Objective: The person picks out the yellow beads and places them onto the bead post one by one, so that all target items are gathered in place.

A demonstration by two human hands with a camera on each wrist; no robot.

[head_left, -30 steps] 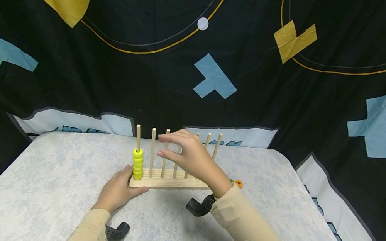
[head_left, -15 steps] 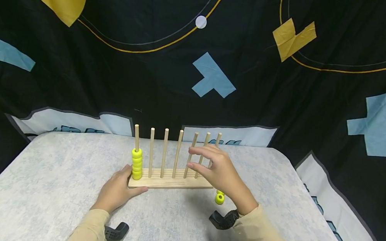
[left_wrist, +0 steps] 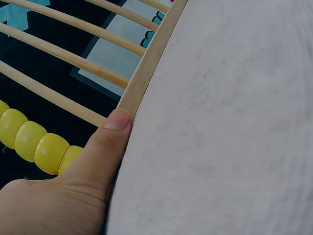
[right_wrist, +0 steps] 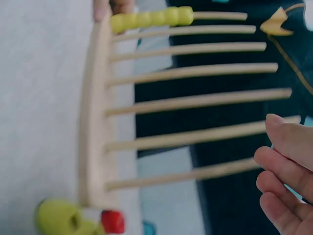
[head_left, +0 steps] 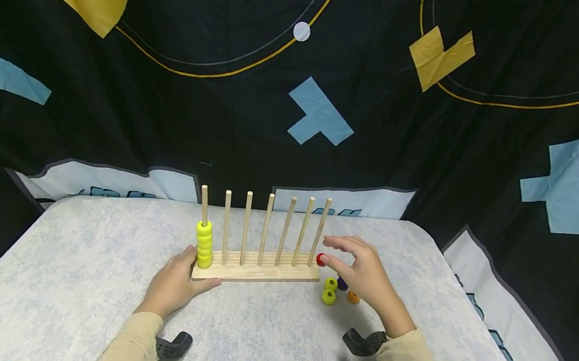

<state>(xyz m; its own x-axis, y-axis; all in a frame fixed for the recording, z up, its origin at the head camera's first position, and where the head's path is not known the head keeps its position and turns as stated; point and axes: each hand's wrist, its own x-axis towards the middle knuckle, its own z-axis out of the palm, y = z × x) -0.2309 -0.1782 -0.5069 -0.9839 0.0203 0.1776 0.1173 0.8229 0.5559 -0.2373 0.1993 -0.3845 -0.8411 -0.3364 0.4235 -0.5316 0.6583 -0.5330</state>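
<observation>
A wooden peg rack (head_left: pixel 260 272) stands on the table, its upright pegs in a row. On its leftmost peg sits a stack of several yellow beads (head_left: pixel 204 245). My left hand (head_left: pixel 172 282) grips the rack's left end, thumb (left_wrist: pixel 110 132) along the front edge; its other fingers are mostly hidden behind. My right hand (head_left: pixel 364 272) hovers to the right of the rack, thumb and fingers apart, holding nothing. Around and below it lie a red bead (head_left: pixel 320 259), two yellow-green beads (head_left: pixel 329 296), a dark purple bead (head_left: pixel 342 283) and an orange bead (head_left: pixel 353 297).
The pale table (head_left: pixel 76 276) reaches back to a dark curtain (head_left: pixel 252 130) with blue and yellow shapes. A black wrist camera (head_left: pixel 365 343) hangs under the right wrist, another camera (head_left: pixel 174 345) beside the left.
My right hand has moved right and down, from over the middle pegs to the loose beads beside the rack, uncovering the right-hand pegs. The left hand keeps its grip.
</observation>
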